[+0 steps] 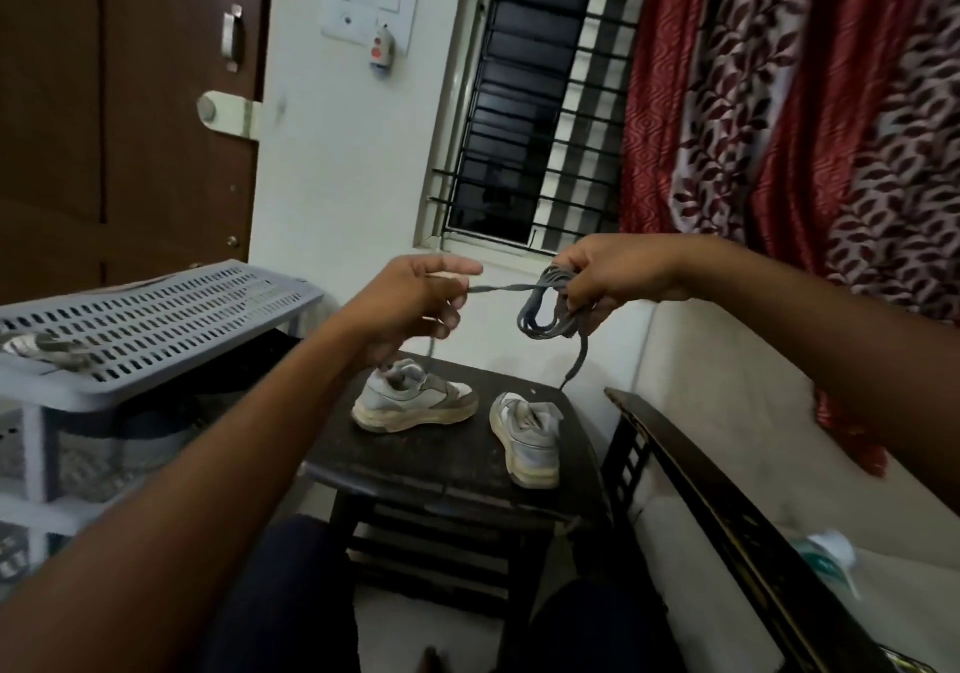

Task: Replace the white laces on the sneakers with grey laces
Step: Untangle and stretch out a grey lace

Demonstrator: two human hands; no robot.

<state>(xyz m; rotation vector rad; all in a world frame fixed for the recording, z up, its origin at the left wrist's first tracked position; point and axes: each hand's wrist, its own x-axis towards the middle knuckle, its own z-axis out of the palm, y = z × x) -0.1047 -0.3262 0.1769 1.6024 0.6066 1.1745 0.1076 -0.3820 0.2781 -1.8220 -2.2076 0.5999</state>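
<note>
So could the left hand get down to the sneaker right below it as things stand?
Probably yes. The left hand hovers above the sneaker on the dark stool with nothing between them, but it pinches a strand of the grey lace, so it would carry that along or let go first.

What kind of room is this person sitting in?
Most likely a room in a home, near the entrance: a wooden door, a barred window with a red patterned curtain, and a plastic rack beside a small dark table holding two sneakers.
</note>
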